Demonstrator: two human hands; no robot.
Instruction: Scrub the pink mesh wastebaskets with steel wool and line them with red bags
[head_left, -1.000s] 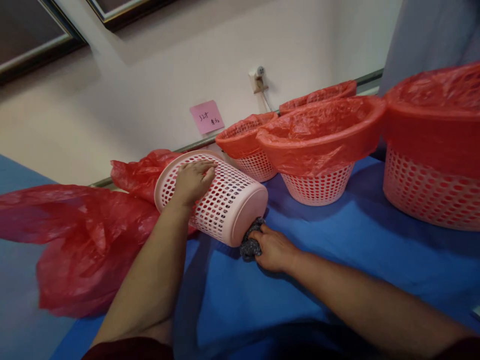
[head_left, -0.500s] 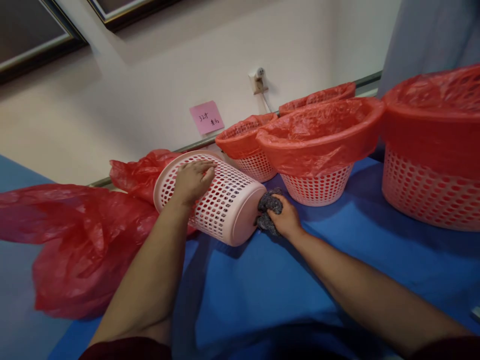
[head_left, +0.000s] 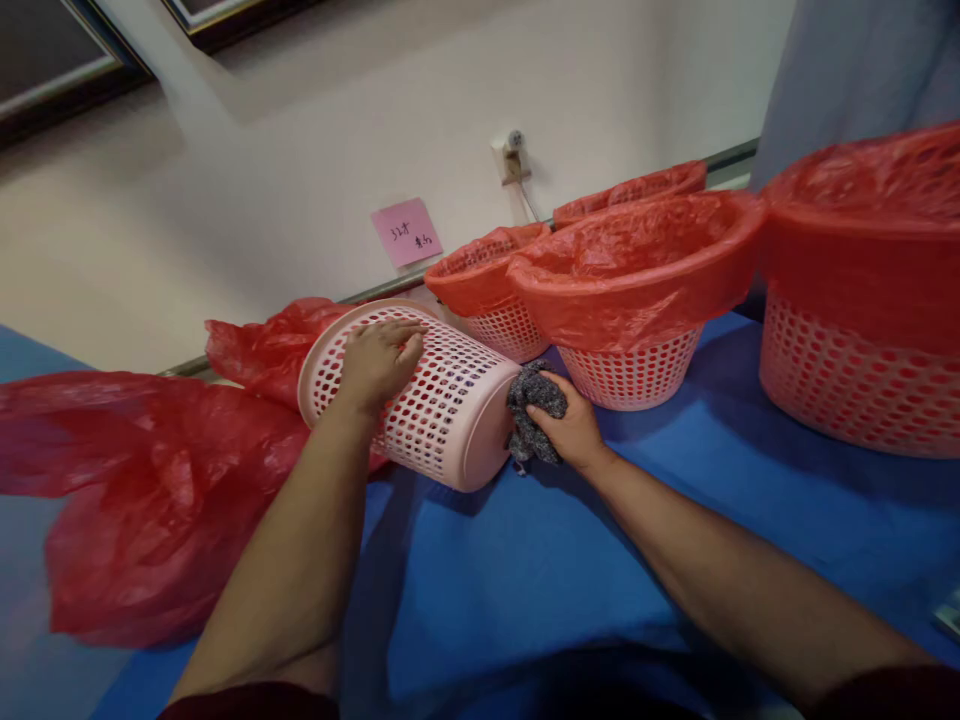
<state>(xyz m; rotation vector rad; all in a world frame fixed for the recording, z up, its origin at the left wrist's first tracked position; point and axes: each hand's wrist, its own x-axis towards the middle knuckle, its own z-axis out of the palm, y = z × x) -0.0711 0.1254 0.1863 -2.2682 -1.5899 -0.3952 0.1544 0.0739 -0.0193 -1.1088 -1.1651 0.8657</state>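
Grey cloth (head_left: 534, 408) grasped in right hand (head_left: 576, 422), press evenly on pink basket (head_left: 459, 415) base; steady its side with unclenched left hand (head_left: 377, 366).

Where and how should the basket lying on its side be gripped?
Likely by its rim, from above at the left: the basket lies tipped with its open end leftward, and the rim juts out past the holed wall. The left hand rests on that wall.
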